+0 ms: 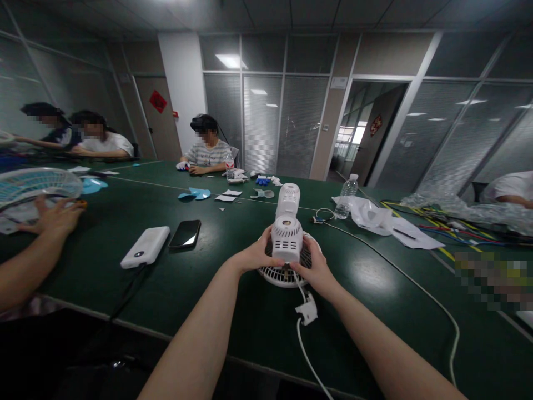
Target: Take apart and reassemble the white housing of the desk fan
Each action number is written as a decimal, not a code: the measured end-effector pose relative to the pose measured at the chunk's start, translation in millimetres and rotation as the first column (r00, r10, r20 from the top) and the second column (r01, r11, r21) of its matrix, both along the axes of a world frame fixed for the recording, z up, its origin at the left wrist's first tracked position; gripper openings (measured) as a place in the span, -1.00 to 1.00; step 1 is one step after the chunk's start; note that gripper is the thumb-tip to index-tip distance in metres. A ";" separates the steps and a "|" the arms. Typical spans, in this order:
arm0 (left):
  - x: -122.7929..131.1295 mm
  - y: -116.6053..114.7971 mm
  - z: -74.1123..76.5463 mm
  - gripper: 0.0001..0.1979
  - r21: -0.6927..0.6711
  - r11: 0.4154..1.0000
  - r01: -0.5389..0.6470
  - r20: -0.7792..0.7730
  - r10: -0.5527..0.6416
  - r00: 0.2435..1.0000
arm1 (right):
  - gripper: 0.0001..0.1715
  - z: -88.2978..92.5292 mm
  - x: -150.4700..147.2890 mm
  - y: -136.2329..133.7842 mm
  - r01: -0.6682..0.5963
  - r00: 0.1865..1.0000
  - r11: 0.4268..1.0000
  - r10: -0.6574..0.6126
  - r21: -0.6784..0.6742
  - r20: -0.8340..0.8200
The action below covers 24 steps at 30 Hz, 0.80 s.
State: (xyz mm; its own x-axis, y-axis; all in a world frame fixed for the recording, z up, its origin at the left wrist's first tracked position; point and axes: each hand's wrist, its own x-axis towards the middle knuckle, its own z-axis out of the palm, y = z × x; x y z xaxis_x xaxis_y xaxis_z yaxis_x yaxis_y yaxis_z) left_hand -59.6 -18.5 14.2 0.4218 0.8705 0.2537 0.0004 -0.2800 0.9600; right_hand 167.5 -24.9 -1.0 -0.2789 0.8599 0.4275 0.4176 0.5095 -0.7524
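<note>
Both hands grip a white electric fan's motor housing (287, 240), one from each side. My left hand (263, 251) has its thumb pressed on the lower edge of the housing, and my right hand (312, 261) mirrors it. Beneath the housing lies a round white fan grille (275, 276) on the table. A white vented fan part (288, 195) extends behind the housing. From the housing a white cord runs down to a small white bracket-like piece (307, 310) and on toward the table's front edge. Some fingers are hidden behind the housing.
Left of my arms lie a black phone (185, 234) and a white power bank (145, 247). Blue fan blades (194, 194), a water bottle (346, 197) and crumpled paper (375, 215) lie beyond. A neighbour's hand (58, 216) touches another fan grille. A grey cable (410, 278) curves along the right.
</note>
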 end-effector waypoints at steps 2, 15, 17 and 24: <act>-0.4 0.5 0.0 0.13 0.023 1.000 -0.004 -0.025 0.005 1.000 | -0.08 0.7 -0.7 -0.5 0.004 1.000 1.000 -0.004 0.002 0.015; 19.4 -0.8 1.4 0.11 0.175 0.973 -0.150 -0.090 0.167 0.982 | -0.11 6.4 12.3 5.9 0.017 1.000 0.997 -0.018 -0.069 -0.022; 22.4 2.3 -2.9 0.14 0.195 0.964 -0.179 -0.100 0.201 0.974 | -0.11 7.2 15.0 7.1 0.012 1.000 0.997 -0.014 -0.074 -0.025; 29.2 5.3 -7.7 0.21 0.255 0.943 -0.212 -0.160 0.257 0.953 | -0.04 9.7 14.9 8.8 0.048 0.998 0.997 -0.046 -0.061 0.032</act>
